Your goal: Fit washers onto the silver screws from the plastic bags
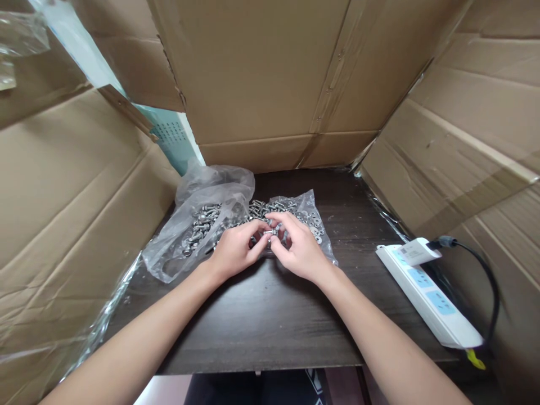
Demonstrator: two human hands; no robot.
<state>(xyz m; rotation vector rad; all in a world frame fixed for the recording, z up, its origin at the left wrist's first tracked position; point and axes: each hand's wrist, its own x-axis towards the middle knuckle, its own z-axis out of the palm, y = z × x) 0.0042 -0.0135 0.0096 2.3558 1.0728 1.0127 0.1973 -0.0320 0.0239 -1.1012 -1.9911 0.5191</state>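
A small metal bolt [270, 232] is pinched between my two hands, above the front of the hardware pile. My left hand [238, 247] has its thumb and forefinger closed at the bolt's left end. On the other end, the thumb and fingers of my right hand [298, 247] close in from the right. Whether a nut or washer sits on the bolt is too small to tell. Behind the hands lie many loose bolts [258, 209], partly hidden by my fingers. Flat washers [317, 232] are spread on clear plastic to the right of my right hand.
A crumpled clear plastic bag [169, 253] with more bolts lies at the left of the dark table [261, 320]. To the right stands a white power strip [426, 298] with a plugged adapter [417, 251] and black cable [491, 275]. Cardboard walls [261, 73] enclose the table's back and sides.
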